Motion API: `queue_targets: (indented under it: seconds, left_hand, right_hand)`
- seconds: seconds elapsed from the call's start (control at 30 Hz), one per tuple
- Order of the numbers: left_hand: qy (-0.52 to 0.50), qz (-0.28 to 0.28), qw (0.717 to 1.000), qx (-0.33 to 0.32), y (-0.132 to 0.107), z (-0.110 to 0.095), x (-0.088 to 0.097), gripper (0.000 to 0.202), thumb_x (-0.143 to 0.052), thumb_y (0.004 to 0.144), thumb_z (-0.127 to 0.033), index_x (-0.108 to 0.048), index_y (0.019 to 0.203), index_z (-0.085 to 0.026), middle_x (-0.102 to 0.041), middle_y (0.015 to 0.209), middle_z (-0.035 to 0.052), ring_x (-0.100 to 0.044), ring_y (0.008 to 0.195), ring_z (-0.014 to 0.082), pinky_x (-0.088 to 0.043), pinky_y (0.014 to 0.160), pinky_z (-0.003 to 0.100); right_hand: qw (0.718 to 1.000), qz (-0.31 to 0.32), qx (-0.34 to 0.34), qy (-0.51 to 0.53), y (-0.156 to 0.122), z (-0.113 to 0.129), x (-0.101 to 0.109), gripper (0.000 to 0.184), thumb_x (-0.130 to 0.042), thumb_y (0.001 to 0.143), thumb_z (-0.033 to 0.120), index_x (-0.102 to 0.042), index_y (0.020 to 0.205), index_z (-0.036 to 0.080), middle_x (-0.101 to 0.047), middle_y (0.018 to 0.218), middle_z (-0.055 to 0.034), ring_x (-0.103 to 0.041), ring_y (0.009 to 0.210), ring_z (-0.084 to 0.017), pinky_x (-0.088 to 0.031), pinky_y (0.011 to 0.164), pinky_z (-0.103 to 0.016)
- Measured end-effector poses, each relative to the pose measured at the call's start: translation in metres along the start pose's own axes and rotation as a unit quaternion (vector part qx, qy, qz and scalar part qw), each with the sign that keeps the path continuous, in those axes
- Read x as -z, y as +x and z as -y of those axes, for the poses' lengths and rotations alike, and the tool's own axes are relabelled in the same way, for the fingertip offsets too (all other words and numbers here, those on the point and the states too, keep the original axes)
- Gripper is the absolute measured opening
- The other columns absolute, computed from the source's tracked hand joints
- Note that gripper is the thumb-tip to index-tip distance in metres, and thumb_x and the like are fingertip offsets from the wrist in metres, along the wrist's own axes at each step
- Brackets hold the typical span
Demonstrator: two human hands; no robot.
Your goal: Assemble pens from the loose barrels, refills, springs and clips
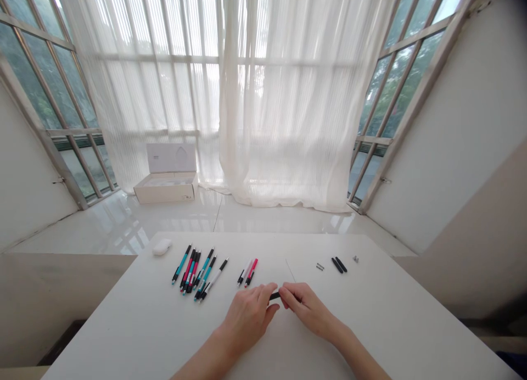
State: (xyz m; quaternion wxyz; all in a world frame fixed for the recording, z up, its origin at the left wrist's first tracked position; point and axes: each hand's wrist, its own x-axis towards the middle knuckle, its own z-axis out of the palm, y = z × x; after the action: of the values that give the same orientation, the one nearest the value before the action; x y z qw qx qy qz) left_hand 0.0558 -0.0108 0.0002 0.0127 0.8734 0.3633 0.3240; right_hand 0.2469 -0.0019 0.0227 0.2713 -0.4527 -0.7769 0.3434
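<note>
As the left hand (pixel 248 318) and right hand (pixel 307 308) pinch a short black pen barrel (pixel 274 296) between their fingers, apparently assembled pens (pixel 200 273) lie grouped on the white desk (pixel 382 308); loose black barrels (pixel 339 264) and small metal parts (pixel 355 259) lie unassembled at right.

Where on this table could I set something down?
Open tabletop lies right of the right hand, below the short black pieces, and at the left, between the white oval case and the near edge. It's crowded at the pens, and where the left hand and right hand hold a black piece.
</note>
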Motion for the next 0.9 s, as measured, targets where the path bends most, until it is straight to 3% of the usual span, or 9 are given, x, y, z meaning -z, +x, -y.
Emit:
queue_targets:
  seconds: [0.13,0.23,0.37,0.53,0.67,0.77,0.9]
  left_hand:
    - [-0.016,-0.024,0.998,0.049,-0.0037,0.001,-0.0079,0.017,-0.041,0.097,-0.032,-0.05,0.089,-0.021,-0.063,0.067,0.001,-0.062,0.056,0.0164,-0.044,0.053,0.026]
    - [-0.003,-0.037,0.998,0.043,-0.0033,0.001,-0.0098,0.023,-0.037,0.099,-0.032,-0.049,0.083,-0.021,-0.063,0.065,0.0012,-0.061,0.054,0.0162,-0.042,0.053,0.026]
    - [0.015,-0.038,0.999,0.028,-0.001,0.002,-0.0086,0.032,-0.028,0.101,-0.03,-0.051,0.081,-0.02,-0.063,0.065,0.0019,-0.061,0.055,0.0152,-0.041,0.053,0.025]
    - [0.03,-0.023,0.999,0.039,-0.0011,0.0029,-0.0082,0.027,-0.028,0.1,-0.025,-0.051,0.086,-0.02,-0.064,0.069,0.0018,-0.06,0.056,0.0153,-0.038,0.05,0.024]
    - [0.015,0.01,0.999,0.041,-0.0013,0.0024,-0.0078,0.015,-0.038,0.098,-0.029,-0.049,0.092,-0.021,-0.065,0.077,0.0015,-0.061,0.058,0.0159,-0.038,0.049,0.026]
    - [0.007,0.025,0.998,0.057,-0.0014,0.0023,-0.0073,0.012,-0.046,0.094,-0.032,-0.048,0.092,-0.021,-0.065,0.076,0.0007,-0.061,0.059,0.0163,-0.039,0.05,0.026]
    - [0.016,0.025,0.997,0.065,-0.0019,0.0025,-0.0071,0.015,-0.038,0.096,-0.026,-0.049,0.087,-0.021,-0.064,0.073,0.0018,-0.06,0.058,0.0159,-0.038,0.05,0.025]
  right_hand:
    - [0.999,0.017,0.006,-0.031,0.0004,0.0009,0.0007,0.044,-0.034,0.094,0.043,-0.045,0.059,0.019,-0.043,0.055,0.0046,-0.041,0.056,-0.011,-0.032,0.054,-0.022]
    - [0.999,0.017,0.019,-0.047,-0.0002,0.0015,0.0027,0.042,-0.034,0.094,0.04,-0.044,0.06,0.019,-0.045,0.056,0.0042,-0.042,0.056,-0.011,-0.033,0.055,-0.023]
    - [0.997,0.009,0.037,-0.07,-0.0025,0.0026,0.0047,0.038,-0.036,0.093,0.04,-0.045,0.063,0.019,-0.046,0.059,0.0036,-0.04,0.057,-0.011,-0.032,0.056,-0.023]
    - [0.997,-0.001,0.014,-0.077,-0.0035,-0.0004,0.0041,0.034,-0.041,0.092,0.04,-0.044,0.065,0.019,-0.041,0.057,0.0059,-0.035,0.054,-0.01,-0.029,0.052,-0.022]
    - [0.996,0.003,0.01,-0.092,-0.0014,-0.005,0.0031,0.041,-0.033,0.095,0.039,-0.048,0.063,0.018,-0.048,0.056,0.0042,-0.041,0.054,-0.01,-0.031,0.054,-0.023]
    - [0.996,-0.015,0.02,-0.091,-0.0006,-0.0046,0.0038,0.036,-0.038,0.093,0.039,-0.055,0.068,0.019,-0.054,0.06,0.0026,-0.045,0.056,-0.011,-0.034,0.055,-0.023]
    - [0.998,-0.024,0.021,-0.054,-0.0012,-0.0003,0.0056,0.025,-0.046,0.089,0.038,-0.06,0.08,0.02,-0.06,0.067,0.0006,-0.051,0.061,-0.012,-0.04,0.055,-0.023]
